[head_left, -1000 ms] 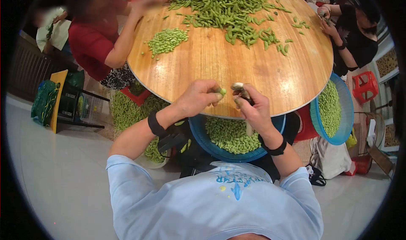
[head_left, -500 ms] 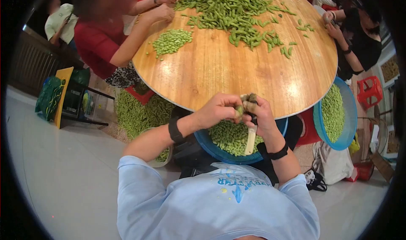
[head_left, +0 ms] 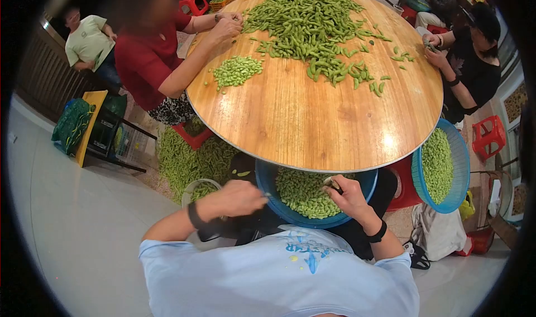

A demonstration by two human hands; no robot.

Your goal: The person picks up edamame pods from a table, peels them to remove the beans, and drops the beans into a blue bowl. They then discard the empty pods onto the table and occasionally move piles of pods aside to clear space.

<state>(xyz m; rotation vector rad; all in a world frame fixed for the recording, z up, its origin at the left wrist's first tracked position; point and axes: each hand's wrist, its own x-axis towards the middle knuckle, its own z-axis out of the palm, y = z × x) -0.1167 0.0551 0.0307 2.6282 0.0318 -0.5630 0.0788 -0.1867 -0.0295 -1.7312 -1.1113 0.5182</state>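
Observation:
My left hand (head_left: pixel 239 197), slightly blurred, is curled closed beside the white bucket (head_left: pixel 186 197), with a tiny pale-green spot at its fingertips that I cannot identify. Above the right part of the blue basin (head_left: pixel 262 174), my right hand (head_left: pixel 349 197) is pinched closed. Something dark and pale shows at its fingertips, too small to name. Shelled green beans (head_left: pixel 307 197) fill the basin, which sits at my lap under the table's near edge. Green pods or husks partly fill the bucket.
A round wooden table (head_left: pixel 312 127) holds a heap of bean pods (head_left: pixel 307 29) and a small pile of shelled beans (head_left: pixel 237 71). People sit left and right of it. A blue basket (head_left: pixel 464 169) stands right; pods (head_left: pixel 192 158) cover the floor left.
My hands were together above the table's near edge, handling a green pod; now they are apart and lower. The left has moved toward the bucket. The view has shifted slightly.

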